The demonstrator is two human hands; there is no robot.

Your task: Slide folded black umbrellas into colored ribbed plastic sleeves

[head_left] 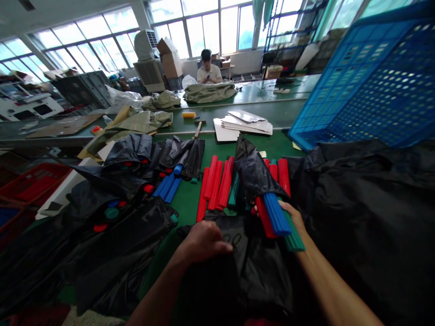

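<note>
Black umbrella cloth [251,280] on the green table [188,203] is pressed by the left hand [204,242], fingers together and curled, while 3 ribbed handles [277,215] are touched by the right hand [292,217], its fingers partly hidden, spread not tellable.

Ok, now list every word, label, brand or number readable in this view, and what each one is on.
None can be read. The ribbed blue plastic tube and the black fabric show no lettering. Any marks on the cardboard box by the window are too small to read, as are any on the white panels at far left.
</note>
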